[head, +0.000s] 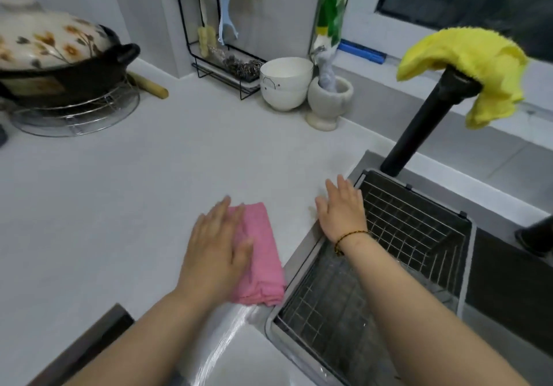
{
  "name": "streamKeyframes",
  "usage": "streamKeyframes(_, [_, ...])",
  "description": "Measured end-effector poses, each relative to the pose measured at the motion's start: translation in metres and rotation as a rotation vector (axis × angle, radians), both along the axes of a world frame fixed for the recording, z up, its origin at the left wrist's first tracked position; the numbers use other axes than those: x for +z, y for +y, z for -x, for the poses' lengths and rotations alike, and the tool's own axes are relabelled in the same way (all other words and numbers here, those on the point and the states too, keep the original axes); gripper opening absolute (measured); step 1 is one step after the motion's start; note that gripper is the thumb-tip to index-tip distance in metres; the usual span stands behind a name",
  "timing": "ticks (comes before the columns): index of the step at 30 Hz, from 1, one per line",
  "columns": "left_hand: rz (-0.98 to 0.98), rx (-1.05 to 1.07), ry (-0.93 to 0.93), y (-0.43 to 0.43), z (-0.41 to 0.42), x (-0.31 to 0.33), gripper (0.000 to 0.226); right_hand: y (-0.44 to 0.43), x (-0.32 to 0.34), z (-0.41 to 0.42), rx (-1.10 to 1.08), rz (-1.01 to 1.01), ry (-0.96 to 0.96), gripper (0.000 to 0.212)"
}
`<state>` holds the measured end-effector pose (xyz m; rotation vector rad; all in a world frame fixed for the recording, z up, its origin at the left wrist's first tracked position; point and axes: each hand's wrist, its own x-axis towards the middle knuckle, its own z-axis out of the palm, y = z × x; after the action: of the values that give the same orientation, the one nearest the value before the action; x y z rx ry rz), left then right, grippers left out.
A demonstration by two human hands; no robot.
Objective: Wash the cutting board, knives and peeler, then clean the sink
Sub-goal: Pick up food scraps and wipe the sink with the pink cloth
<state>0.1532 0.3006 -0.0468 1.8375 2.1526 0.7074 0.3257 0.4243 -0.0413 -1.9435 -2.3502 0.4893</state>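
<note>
My left hand lies flat, fingers spread, on a folded pink cloth that rests on the white counter just left of the sink. My right hand is flat and open on the counter's edge at the sink's left rim, holding nothing. The sink holds a wire drain basket. A black faucet rises behind it with a yellow cloth draped over its top. A wet streak glistens on the counter near the front edge. No cutting board, knives or peeler are in view.
A white bowl and a stone mortar with pestle stand at the back. A black wire rack with brushes sits against the wall. A floral-lidded pot rests on a wire stand at far left.
</note>
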Motion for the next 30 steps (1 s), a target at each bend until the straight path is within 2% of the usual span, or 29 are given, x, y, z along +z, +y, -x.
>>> streamKeyframes(2, [0.052,-0.065,0.050,0.016,-0.031,-0.004,0.078,0.015,-0.007,-0.005,-0.001,0.047,-0.041,0.053])
streamKeyframes(5, [0.206,-0.089,0.175,0.029,-0.050,-0.015,0.060,0.017,-0.022,-0.007,-0.007,0.087,0.011,0.055])
streamKeyframes(8, [0.183,-0.074,0.246,0.038,-0.028,-0.024,0.073,0.018,-0.027,-0.010,0.005,0.077,0.040,0.055])
streamKeyframes(9, [0.165,-0.033,0.263,0.046,-0.010,-0.025,0.075,0.019,-0.027,-0.011,0.007,0.076,0.043,0.055])
streamKeyframes(13, [0.258,0.281,0.235,0.089,0.067,-0.018,0.059,0.021,-0.027,-0.009,-0.014,0.071,0.048,0.055])
streamKeyframes(15, [0.299,0.311,0.249,0.102,0.071,-0.016,0.056,0.021,-0.027,-0.006,-0.036,0.072,0.050,0.054])
streamKeyframes(18, [0.269,0.138,0.250,0.102,0.043,-0.019,0.055,0.021,-0.026,-0.003,-0.055,0.075,0.045,0.054])
streamKeyframes(21, [0.221,-0.258,0.201,0.080,-0.001,-0.018,0.055,0.021,-0.027,-0.001,-0.065,0.078,0.063,0.054])
streamKeyframes(23, [0.226,-0.474,0.166,0.071,-0.010,-0.017,0.064,0.021,-0.027,-0.001,-0.067,0.077,0.076,0.054])
streamKeyframes(25, [0.226,-0.509,0.144,0.075,0.008,-0.020,0.083,0.019,-0.027,-0.002,-0.091,0.064,0.102,0.055])
streamKeyframes(27, [0.243,-0.452,0.224,0.081,0.032,-0.024,0.105,0.016,-0.029,-0.001,-0.185,0.031,0.173,0.058])
streamKeyframes(30, [0.305,-0.485,0.341,0.086,0.035,-0.022,0.112,0.012,-0.032,0.004,-0.341,0.035,0.308,0.059])
